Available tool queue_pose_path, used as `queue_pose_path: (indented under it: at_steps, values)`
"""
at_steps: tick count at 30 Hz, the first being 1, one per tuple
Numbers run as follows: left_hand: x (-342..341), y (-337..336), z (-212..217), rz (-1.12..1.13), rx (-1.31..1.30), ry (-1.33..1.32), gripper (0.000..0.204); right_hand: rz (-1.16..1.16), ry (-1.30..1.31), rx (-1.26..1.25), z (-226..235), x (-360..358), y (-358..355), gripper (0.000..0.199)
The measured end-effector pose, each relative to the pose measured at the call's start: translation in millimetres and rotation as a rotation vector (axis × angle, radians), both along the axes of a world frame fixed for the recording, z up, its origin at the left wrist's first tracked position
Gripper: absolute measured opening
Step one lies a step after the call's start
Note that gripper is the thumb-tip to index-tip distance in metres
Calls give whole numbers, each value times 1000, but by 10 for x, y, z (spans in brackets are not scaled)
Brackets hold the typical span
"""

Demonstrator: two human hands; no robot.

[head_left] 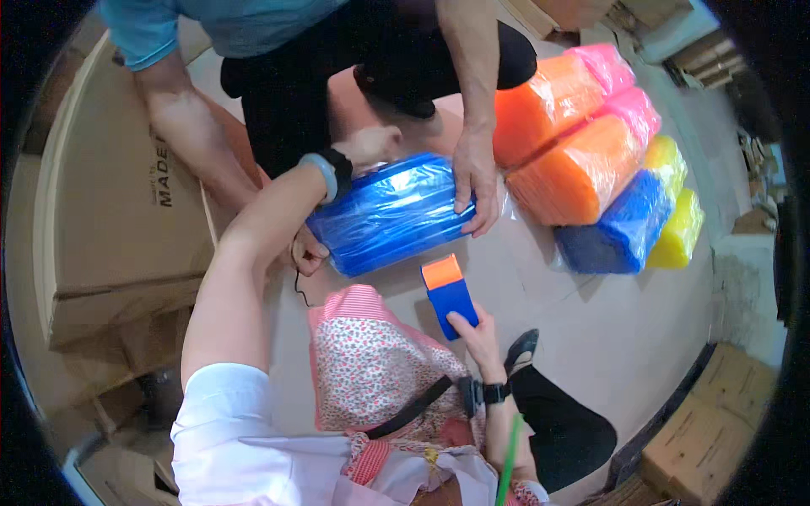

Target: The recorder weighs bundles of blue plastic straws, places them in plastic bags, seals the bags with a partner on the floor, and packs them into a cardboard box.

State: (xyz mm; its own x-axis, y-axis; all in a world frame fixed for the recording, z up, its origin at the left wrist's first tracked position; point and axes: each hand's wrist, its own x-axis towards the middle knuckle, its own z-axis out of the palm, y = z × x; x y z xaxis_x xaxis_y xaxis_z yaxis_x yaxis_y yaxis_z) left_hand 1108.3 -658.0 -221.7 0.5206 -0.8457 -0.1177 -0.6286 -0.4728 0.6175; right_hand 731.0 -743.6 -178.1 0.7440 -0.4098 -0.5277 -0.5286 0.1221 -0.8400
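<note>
A plastic-wrapped blue bundle [396, 215] lies on the floor in front of me. My left hand [369, 147] reaches over to its far edge; motion blurs the fingers, and I cannot see whether they hold anything. In my right hand [478, 337] is a small rectangular block [449, 295], orange at the top and blue below, gripped between thumb and fingers just nearer than the bundle. A co-worker crouches opposite. One of that person's hands [479, 190] rests on the bundle's right end, the other hand [309, 251] is at its left end.
Plastic-wrapped orange bundles [578, 173], a blue one [620, 223] and yellow ones [679, 228] lie to the right, with pink ones behind. A large cardboard box [118, 194] stands on the left. More cardboard boxes [713, 413] sit at the lower right.
</note>
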Motion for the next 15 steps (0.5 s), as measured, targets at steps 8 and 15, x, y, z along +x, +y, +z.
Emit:
queue_pose_path:
  at_steps: [8,15]
  values:
    - [-1426,81,322,-294,-207,-433,57,-110,-25,-7,-366,55,-26,29]
    - [-1614,250,-113,-423,-63,-684,58,-104,-137,99,-784,-194,-136,29]
